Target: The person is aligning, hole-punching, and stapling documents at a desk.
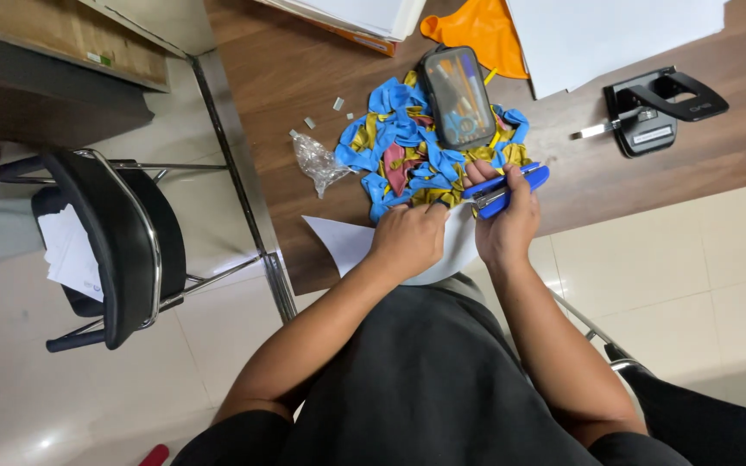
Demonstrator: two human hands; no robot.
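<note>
My right hand (506, 226) grips a blue stapler (511, 187) at the near edge of a brown wooden table (287, 78). My left hand (407, 237) presses its fingers down on a white sheet of paper (347, 242) that hangs over the table's edge, right beside the stapler. Just beyond both hands lies a heap of uninflated blue, yellow and red balloons (407, 147). A dark see-through pencil case (458, 97) rests on top of the heap.
An orange balloon (477, 30) and white sheets (597, 34) lie at the far side. A black hole punch (658, 108) sits to the right. A crumpled clear plastic wrapper (317, 162) and small scraps lie left of the heap. A black chair (114, 242) holding papers stands at left.
</note>
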